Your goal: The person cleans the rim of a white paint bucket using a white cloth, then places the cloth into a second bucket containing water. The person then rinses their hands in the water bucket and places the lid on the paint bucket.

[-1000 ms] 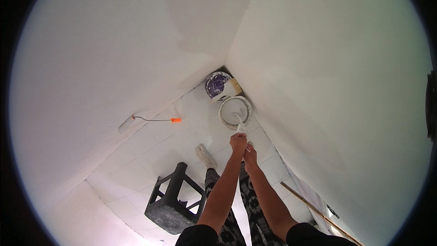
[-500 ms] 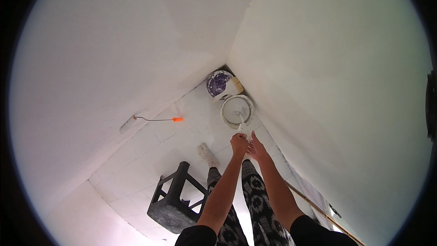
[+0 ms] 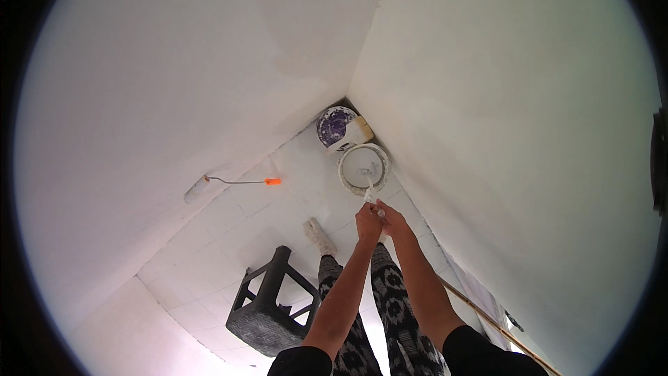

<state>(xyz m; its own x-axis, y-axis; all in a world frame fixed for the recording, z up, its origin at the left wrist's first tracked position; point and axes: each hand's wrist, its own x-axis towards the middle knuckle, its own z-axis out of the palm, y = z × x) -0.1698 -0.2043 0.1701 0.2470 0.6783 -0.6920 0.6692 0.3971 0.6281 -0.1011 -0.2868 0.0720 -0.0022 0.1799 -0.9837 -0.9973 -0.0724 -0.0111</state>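
Note:
My left hand (image 3: 368, 223) is closed around a white-smeared stick (image 3: 369, 195). Its lower end dips into pale liquid in a round bucket (image 3: 344, 180) near the corner. My right hand (image 3: 394, 220) is closed at the same upper end, close against the left one. The fingers and the top of the stick partly hide each other, so its exact kind cannot be made out. Both forearms reach forward from the lower edge, above my legs.
Behind the bucket, a purple-and-white splattered tub (image 3: 334, 125) fills the corner, with a yellowish block-like piece (image 3: 364, 128) on it. A paint roller (image 3: 243, 182) with an orange handle rests by the left wall. A black stool (image 3: 268, 317) lies tipped; a long pole (image 3: 494, 324) is at right.
My right hand, whose fingers and thumb were spread beside the stick, has closed in against my left hand. The stick still stands in the bucket.

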